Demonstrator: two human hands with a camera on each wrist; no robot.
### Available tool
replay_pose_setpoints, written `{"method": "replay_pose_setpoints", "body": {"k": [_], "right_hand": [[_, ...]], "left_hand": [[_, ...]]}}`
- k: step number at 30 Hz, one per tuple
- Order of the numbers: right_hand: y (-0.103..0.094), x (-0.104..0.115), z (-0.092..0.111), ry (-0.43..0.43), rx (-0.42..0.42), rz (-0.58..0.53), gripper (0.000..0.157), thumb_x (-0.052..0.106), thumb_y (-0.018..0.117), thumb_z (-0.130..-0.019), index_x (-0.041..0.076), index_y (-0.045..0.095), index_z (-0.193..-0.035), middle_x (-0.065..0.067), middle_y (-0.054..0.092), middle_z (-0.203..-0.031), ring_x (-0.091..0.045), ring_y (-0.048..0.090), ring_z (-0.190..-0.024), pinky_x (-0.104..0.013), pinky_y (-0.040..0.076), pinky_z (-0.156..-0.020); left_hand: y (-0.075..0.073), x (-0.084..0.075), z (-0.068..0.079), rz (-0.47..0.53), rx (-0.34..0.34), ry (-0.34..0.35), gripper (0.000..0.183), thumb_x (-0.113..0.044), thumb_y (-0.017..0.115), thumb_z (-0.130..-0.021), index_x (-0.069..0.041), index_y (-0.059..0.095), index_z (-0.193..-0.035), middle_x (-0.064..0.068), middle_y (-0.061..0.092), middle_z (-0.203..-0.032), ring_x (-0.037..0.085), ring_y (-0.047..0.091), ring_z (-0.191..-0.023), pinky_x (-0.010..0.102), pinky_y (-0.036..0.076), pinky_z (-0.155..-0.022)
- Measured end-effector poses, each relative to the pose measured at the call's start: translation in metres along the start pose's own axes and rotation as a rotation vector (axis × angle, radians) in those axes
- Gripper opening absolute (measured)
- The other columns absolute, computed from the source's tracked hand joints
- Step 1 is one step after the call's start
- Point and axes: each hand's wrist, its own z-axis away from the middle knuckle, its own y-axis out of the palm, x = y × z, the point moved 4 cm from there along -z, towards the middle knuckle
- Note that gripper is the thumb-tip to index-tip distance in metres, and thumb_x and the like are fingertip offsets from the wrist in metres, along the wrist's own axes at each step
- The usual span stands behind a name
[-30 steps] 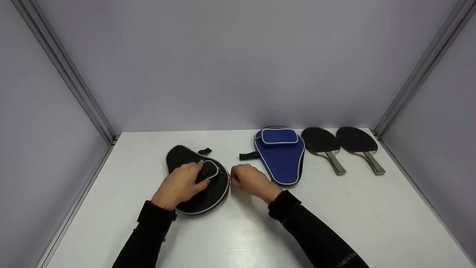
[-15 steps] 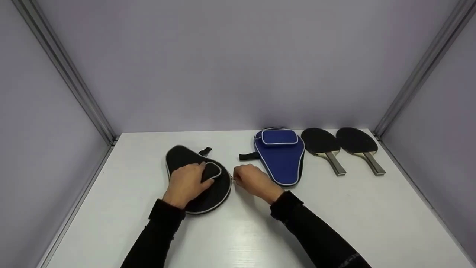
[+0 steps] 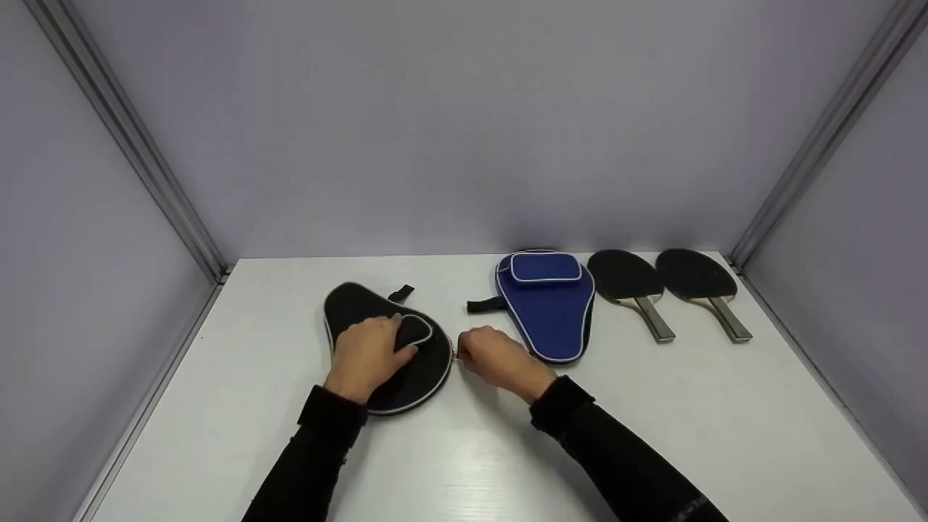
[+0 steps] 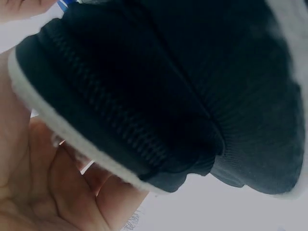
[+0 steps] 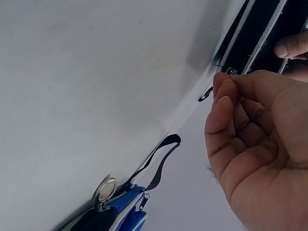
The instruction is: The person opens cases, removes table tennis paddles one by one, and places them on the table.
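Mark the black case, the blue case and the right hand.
Black case (image 3: pixel 419 374), head view: its wide, rounded end.
Blue case (image 3: pixel 552 308), head view: middle of its front panel.
Right hand (image 3: pixel 502 358), head view: back of the hand.

2 black paddles (image 3: pixel 625 274) (image 3: pixel 696 274) beside a blue case (image 3: pixel 552 308) on a white table (image 3: pixel 732 406)

Your black, white-piped paddle case (image 3: pixel 426 370) lies on the table (image 3: pixel 652 420), rounded end toward you, narrow end angled away left.

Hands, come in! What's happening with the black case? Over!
Left hand holding black case. Right hand pinching its zipper pull. Black case on table. Nothing visibly in the way; blue case lies apart from black.
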Motion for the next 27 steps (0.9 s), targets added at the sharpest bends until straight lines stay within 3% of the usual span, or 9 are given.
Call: {"method": "replay_pose_setpoints", "body": {"k": [9, 18, 22, 27], "right_hand": [[0.002, 0.014, 0.012, -0.057, 0.041, 0.025, 0.013, -0.001, 0.079, -0.104, 0.005, 0.078, -0.092, -0.01, 0.081, -0.088, -0.022, 0.072, -0.078, -0.038, 0.06, -0.065], [0.006, 0.031, 0.014, -0.099, 0.133, 0.016, 0.022, 0.002, 0.079, -0.106, 0.008, 0.075, -0.086, 0.004, 0.063, -0.079, -0.009, 0.052, -0.074, -0.027, 0.046, -0.063], [0.005, 0.033, 0.013, -0.091, 0.108, 0.032, 0.02, 0.001, 0.081, -0.103, 0.008, 0.078, -0.085, -0.001, 0.073, -0.079, -0.009, 0.054, -0.071, -0.026, 0.048, -0.06], [0.001, 0.031, 0.012, -0.071, 0.033, 0.09, 0.021, 0.001, 0.083, -0.099, 0.008, 0.076, -0.081, -0.007, 0.077, -0.077, -0.016, 0.062, -0.066, -0.035, 0.055, -0.056]], "left_hand": [[0.001, 0.002, -0.002, -0.005, -0.026, -0.011, 0.062, -0.035, 0.091, -0.104, 0.006, 0.076, -0.148, 0.026, 0.086, -0.125, 0.05, 0.085, -0.11, 0.061, 0.073, -0.09], [-0.002, -0.003, 0.0, -0.026, -0.064, 0.007, 0.061, -0.036, 0.093, -0.103, 0.007, 0.078, -0.143, 0.024, 0.087, -0.115, 0.047, 0.086, -0.1, 0.058, 0.074, -0.08], [-0.003, -0.008, 0.002, -0.044, -0.047, 0.003, 0.065, -0.038, 0.092, -0.103, 0.009, 0.076, -0.145, 0.025, 0.086, -0.118, 0.047, 0.086, -0.101, 0.058, 0.074, -0.081], [-0.005, -0.012, 0.004, 0.0, 0.002, -0.015, 0.077, -0.047, 0.091, -0.102, 0.009, 0.072, -0.151, 0.029, 0.084, -0.129, 0.049, 0.085, -0.112, 0.06, 0.073, -0.089]]}}
